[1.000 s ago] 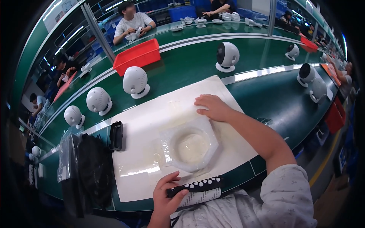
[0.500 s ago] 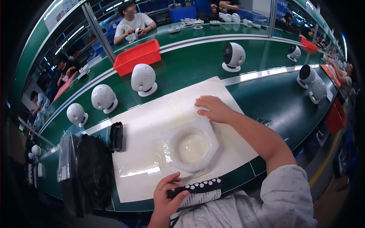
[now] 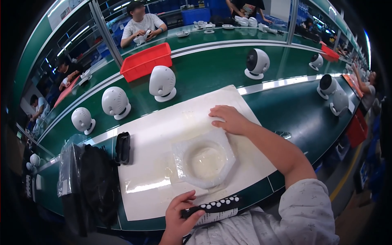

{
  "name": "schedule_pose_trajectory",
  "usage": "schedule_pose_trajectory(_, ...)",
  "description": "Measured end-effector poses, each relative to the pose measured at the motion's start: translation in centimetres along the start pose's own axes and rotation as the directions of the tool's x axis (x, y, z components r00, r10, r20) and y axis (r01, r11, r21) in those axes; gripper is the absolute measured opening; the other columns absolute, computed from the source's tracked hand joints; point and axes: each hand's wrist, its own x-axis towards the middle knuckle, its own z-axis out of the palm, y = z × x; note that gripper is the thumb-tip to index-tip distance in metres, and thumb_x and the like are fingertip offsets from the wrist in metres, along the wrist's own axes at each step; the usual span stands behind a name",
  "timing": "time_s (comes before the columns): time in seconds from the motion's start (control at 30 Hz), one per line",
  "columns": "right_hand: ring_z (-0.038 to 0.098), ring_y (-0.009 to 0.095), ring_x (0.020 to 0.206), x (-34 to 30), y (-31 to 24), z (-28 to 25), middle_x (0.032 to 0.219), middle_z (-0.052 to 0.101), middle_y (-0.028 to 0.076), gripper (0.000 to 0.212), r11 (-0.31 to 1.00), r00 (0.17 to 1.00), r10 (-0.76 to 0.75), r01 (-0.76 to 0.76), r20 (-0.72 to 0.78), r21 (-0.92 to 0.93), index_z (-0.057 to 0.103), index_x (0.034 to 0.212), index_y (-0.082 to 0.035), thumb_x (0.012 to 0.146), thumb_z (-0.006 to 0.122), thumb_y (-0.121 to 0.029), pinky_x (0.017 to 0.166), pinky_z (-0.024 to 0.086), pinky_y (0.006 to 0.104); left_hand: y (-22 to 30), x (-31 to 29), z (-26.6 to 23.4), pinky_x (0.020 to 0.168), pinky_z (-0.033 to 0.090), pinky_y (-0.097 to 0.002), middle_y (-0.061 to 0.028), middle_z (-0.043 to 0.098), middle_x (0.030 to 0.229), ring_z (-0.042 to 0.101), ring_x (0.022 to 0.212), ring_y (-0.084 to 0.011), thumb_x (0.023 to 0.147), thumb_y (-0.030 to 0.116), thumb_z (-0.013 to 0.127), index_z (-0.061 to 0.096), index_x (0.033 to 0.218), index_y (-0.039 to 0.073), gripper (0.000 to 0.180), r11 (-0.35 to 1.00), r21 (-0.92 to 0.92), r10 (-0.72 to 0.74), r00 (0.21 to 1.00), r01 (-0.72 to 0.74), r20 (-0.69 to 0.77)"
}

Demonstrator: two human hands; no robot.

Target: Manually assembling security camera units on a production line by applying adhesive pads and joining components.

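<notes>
My left hand (image 3: 181,214) is at the near edge of the bench, its fingers closed round the left end of a black strip with white round spots (image 3: 216,205). Beneath the strip shows a white printed sheet, partly covered. My right hand (image 3: 228,118) rests on the white board (image 3: 159,139), fingers stretched out and holding nothing. Just below it, a white padded ring-shaped holder (image 3: 226,161) lies on the board, wrapped in clear tape, with a round hollow in its middle.
A black tray-like part (image 3: 123,148) lies at the board's left edge, beside black bags (image 3: 98,175). Beyond the board, white round-headed devices (image 3: 162,83) stand along the green conveyor (image 3: 208,67). A red bin (image 3: 146,61) sits behind them, and co-workers sit across the line.
The white devices on the conveyor have shifted a little to the right. Both my hands stay nearly in place, the left still gripping the spotted strip.
</notes>
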Motion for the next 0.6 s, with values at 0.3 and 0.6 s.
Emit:
schedule_pose_trajectory(0.3, 0.034, 0.024, 0.118, 1.1, -1.5, 1.3, 0.121, 0.047, 0.007, 0.031, 1.0, 1.0, 0.001, 0.0, 0.007, -0.023, 0.055, 0.106, -0.008, 0.081, 0.054, -0.025, 0.099, 0.024, 0.0344, -0.6, -0.2, -2.0, 0.075, 0.044, -0.029, -0.0169, 0.052, 0.109, 0.054, 0.092, -0.0215, 0.063, 0.005, 0.073, 0.056, 0.073, 0.0, 0.02, 1.0, -0.012, -0.025, 1.0, 0.025, 0.009)
schedule_pose_trajectory(0.6, 0.045, 0.026, 0.108, 8.6, -5.6, 2.7, 0.12, 0.046, 0.011, 0.037, 0.978, 0.994, -0.083, 0.068, 0.069, 0.196, 0.05, 0.112, -0.005, 0.087, 0.043, -0.032, 0.093, 0.035, 0.0325, -1.7, 0.0, -4.0, 0.074, 0.045, -0.0276, -0.0133, 0.053, 0.109, 0.055, 0.091, -0.02, 0.066, 0.008, 0.071, 0.06, 0.079, 0.001, 0.019, 1.0, 0.009, -0.021, 0.994, 0.02, 0.107)
